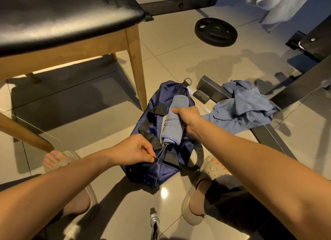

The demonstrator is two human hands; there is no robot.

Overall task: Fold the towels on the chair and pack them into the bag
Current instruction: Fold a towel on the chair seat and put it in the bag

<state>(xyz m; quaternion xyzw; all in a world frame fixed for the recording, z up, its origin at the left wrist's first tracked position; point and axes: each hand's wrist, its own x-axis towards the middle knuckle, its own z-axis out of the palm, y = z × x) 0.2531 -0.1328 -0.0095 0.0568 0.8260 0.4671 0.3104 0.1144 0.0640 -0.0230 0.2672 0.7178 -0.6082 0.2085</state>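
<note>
The rolled towel [174,118] is gripped by the right hand [190,117] above the bag [154,173], whose zipper [161,151] is pinched by the left hand [133,149]. With a narrow opening, the roll could be snagged and undone.

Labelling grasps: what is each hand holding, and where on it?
Right hand grips the rolled grey-blue towel around its middle. Left hand pinches the navy fabric duffel bag at the zip's near end.
</note>
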